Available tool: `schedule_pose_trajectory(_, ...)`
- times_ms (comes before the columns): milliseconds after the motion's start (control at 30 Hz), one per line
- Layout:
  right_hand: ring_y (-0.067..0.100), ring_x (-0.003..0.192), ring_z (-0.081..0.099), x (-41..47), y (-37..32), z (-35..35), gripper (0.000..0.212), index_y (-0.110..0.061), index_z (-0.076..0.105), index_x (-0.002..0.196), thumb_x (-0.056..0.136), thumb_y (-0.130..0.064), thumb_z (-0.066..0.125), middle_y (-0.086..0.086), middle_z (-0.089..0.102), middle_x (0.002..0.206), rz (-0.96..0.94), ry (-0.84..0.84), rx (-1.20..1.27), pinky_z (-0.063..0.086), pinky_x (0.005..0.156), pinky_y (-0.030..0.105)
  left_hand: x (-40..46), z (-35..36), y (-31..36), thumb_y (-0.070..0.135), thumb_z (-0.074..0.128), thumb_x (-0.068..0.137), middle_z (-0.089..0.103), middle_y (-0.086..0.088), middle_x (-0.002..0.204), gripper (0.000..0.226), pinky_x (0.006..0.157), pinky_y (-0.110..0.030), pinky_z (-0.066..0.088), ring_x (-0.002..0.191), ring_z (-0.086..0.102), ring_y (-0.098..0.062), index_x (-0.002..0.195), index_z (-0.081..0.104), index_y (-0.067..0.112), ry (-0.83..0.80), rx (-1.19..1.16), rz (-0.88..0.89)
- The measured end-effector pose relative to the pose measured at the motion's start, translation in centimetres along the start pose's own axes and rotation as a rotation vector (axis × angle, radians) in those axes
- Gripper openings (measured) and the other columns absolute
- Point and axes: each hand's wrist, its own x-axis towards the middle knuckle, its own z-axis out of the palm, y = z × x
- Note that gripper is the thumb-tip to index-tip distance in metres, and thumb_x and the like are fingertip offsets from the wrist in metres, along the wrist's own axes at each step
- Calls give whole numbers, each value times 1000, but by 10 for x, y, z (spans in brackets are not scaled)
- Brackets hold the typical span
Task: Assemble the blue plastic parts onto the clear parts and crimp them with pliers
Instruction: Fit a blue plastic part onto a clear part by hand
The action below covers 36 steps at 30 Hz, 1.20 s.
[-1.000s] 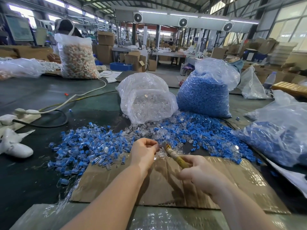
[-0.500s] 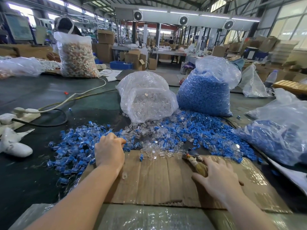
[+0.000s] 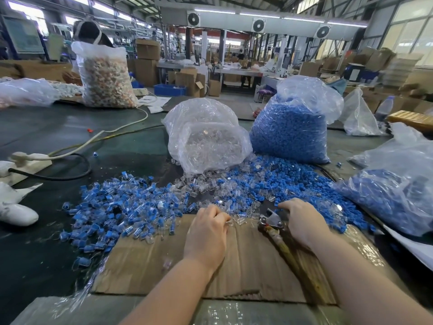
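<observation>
Cardboard sheet [image 3: 246, 261] on worktable, left hand [image 3: 207, 233] fingers curled, pinching clear parts [image 3: 236, 220], right hand [image 3: 304, 221] fingers curled into blue parts [image 3: 293, 184], grip unclear, pliers [image 3: 273, 221] just beside its fingers.

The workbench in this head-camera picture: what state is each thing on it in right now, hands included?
Left hand: fingers curled, picking at clear parts by the cardboard's far edge.
Right hand: reaching into the loose blue parts, fingertips hidden.
Pliers: lying on the cardboard, unheld, jaws slightly apart.
Clear-parts bag: open, spilling out.
Blue-parts bag: upright, full.
Pile of assembled pieces: loose, left of the cardboard.
</observation>
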Motion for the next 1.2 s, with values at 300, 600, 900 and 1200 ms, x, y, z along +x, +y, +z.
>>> schedule_pose_trajectory(300, 19, 100, 53, 23, 3, 7, 29, -28, 68, 105, 89, -6, 55, -4, 54, 105, -54, 19, -74, 51, 82, 36, 3, 2, -6, 28, 47, 96, 48, 12, 111, 30, 98, -16, 32, 102, 38, -2, 125, 54, 25, -10, -25, -22)
schedule_pose_trajectory(600, 20, 96, 53, 13, 0, 2, 14, -26, 66, 96, 89, -16, 60, -2, 53, 100, -21, 38, 16, 51, 80, 36, 0, 1, -5, 26, 46, 96, 47, 12, 114, 32, 99, -15, 31, 104, 37, 0, 128, 51, 25, 2, -9, -11)
schedule_pose_trajectory(900, 13, 86, 52, 2, -18, -8, 7, -18, 65, 92, 91, -23, 59, -2, 59, 96, -9, 176, 111, 47, 77, 27, 1, 2, -4, 24, 45, 97, 48, 13, 126, 32, 105, -19, 31, 116, 39, -3, 128, 53, 24, -41, -22, 53)
schedule_pose_trajectory(1200, 13, 78, 55, -47, -78, 19, 6, -19, 63, 80, 86, -22, 62, -8, 60, 76, -102, 306, 347, 39, 66, 24, -1, -5, 0, 13, 55, 91, 55, 7, 107, 16, 87, -24, 44, 96, 52, -7, 105, 60, 18, -9, -93, 47)
